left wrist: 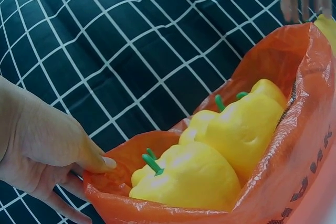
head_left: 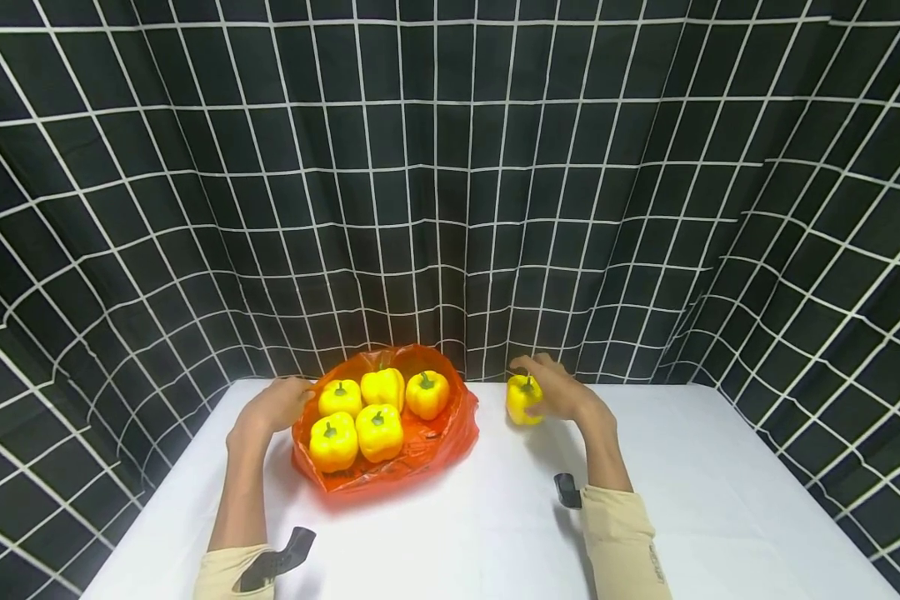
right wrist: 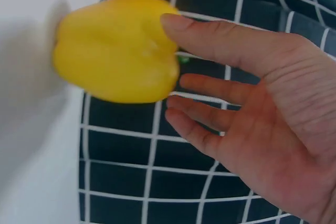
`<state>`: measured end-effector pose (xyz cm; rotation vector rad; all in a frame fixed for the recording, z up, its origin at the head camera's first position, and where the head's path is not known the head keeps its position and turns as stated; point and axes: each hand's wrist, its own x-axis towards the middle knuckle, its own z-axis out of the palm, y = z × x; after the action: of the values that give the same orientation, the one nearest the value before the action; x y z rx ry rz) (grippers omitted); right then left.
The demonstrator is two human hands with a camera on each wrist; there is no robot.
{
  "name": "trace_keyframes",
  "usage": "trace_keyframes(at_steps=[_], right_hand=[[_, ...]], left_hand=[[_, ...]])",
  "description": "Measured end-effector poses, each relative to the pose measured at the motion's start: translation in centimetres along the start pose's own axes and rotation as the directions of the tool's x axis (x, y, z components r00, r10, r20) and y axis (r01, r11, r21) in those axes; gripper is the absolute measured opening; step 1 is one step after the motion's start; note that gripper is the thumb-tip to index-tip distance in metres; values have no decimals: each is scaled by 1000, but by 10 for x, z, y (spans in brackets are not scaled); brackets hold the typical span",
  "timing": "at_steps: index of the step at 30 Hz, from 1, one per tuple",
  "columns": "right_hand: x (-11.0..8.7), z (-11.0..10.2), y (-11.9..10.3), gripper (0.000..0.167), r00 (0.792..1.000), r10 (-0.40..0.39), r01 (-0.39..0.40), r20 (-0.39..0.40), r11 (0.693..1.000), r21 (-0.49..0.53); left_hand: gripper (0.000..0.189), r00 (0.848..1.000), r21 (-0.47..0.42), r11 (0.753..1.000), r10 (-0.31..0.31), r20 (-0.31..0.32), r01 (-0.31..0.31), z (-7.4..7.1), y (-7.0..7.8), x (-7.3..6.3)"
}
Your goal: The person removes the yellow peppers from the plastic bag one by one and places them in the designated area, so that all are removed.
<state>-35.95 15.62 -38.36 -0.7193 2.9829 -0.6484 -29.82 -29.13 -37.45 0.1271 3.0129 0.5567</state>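
Observation:
A red plastic bag (head_left: 438, 454), its mouth spread wide, stands left of centre with several yellow bell peppers (head_left: 379, 433) inside, green stems showing. My left hand (head_left: 272, 410) is at the bag's left side and pinches its rim, thumb inside and fingers outside in the left wrist view. One more yellow bell pepper (right wrist: 113, 51) stands on the table to the right of the bag. Around its top is my right hand (right wrist: 262, 98), with the thumb tip right at the pepper's upper part and the other fingers loosely bent beside the stem end.
A white-covered table (head_left: 450, 542) lies under everything. Black cloth with a white grid (head_left: 450, 200) rises at the back and both sides. Dark straps (head_left: 277, 560) sit at both wrists over beige sleeves (head_left: 622, 533).

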Motion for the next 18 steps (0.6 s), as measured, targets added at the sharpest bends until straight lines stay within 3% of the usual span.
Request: trace_keyframes(at_steps=[3,7,13,18], right_hand=[[-1,-4,-15,70,999,-25,25,-46,1000,7],[0,-6,-40,63,985,-111,116,-131,993,32],[9,15,-90,56,929,-311,315,-202,949,-13],[17,51,-134,53,877,-456,450,-150,890,-72]], left_hand=[[29,999,24,999,39,-11,-38,0,-1,1],[30,999,29,999,37,-5,-37,-1,1,1],[31,999,29,999,32,2,-33,-1,2,1],[31,1000,25,1000,12,4,-13,-1,2,1]])
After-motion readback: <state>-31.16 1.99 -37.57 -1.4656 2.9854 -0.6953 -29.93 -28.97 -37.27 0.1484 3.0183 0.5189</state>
